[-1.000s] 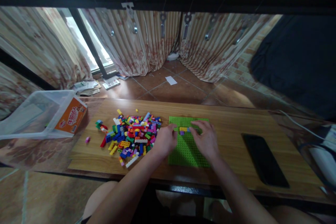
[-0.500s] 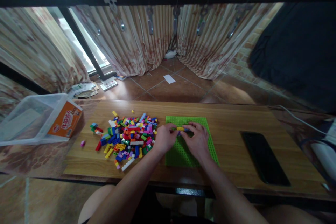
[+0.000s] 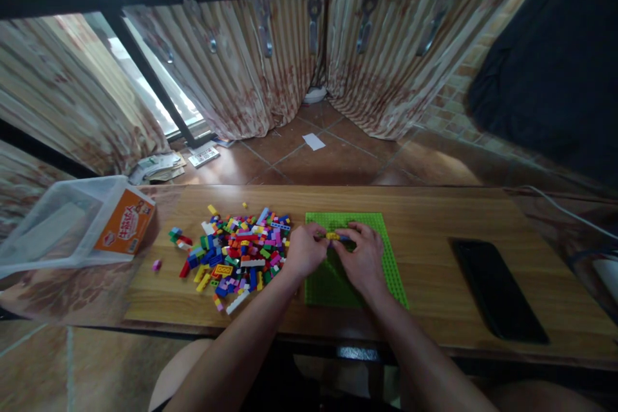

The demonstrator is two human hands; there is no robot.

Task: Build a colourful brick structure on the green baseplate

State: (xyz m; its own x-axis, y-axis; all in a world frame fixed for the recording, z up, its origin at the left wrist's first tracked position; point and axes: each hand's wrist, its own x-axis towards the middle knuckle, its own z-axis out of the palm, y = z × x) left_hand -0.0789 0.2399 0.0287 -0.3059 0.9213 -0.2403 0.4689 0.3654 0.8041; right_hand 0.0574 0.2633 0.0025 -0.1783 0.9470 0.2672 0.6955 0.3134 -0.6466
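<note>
Between my two hands, over the green baseplate point(image 3: 393, 270), is a small yellow toy brick point(image 3: 332, 235) with a bit of blue beside it at its right end. My left hand point(image 3: 309, 248) pinches the left end with thumb and forefinger. From the other side, my right hand point(image 3: 360, 254) grips the right end, its fingers curled. Fingertips cover part of the bricks, so how they join cannot be made out. Left of the baseplate lies a loose heap of coloured toy bricks point(image 3: 241, 262), close to my left hand.
A clear plastic bin point(image 3: 72, 232) with an orange label stands at the left. One pink brick point(image 3: 156, 265) lies apart from the heap. On the right of the wooden table point(image 3: 425, 212) rests a black phone point(image 3: 499, 290). A white cable point(image 3: 564, 209) runs near the right edge.
The camera view has shifted slightly. Both hands stay over the baseplate, gripping the bricks, with only a slight movement of the fingers.
</note>
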